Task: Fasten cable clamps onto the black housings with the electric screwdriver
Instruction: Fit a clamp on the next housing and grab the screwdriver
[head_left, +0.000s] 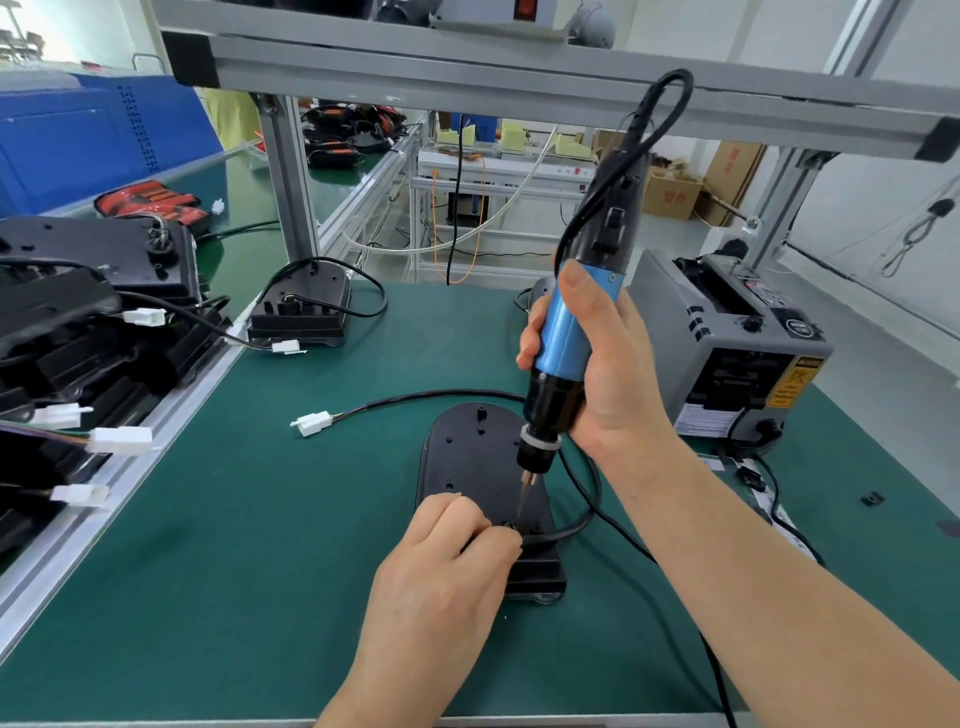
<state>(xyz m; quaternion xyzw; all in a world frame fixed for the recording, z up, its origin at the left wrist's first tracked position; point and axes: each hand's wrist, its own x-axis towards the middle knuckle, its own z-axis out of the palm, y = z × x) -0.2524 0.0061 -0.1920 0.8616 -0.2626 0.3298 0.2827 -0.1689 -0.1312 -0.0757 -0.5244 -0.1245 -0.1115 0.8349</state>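
As the left hand (441, 564) clasps the matte oval housing (465, 457), the right hand (608, 379) grips the blue cylindrical screwdriver (563, 338).

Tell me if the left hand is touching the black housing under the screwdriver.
Touching. The head view shows the left hand, fingers curled, resting on the near end of the black housing, no gap.

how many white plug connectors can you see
7 connectors: one on the mat, one by the far housing, four in the left pile, one near the red pouch; others may be hidden.
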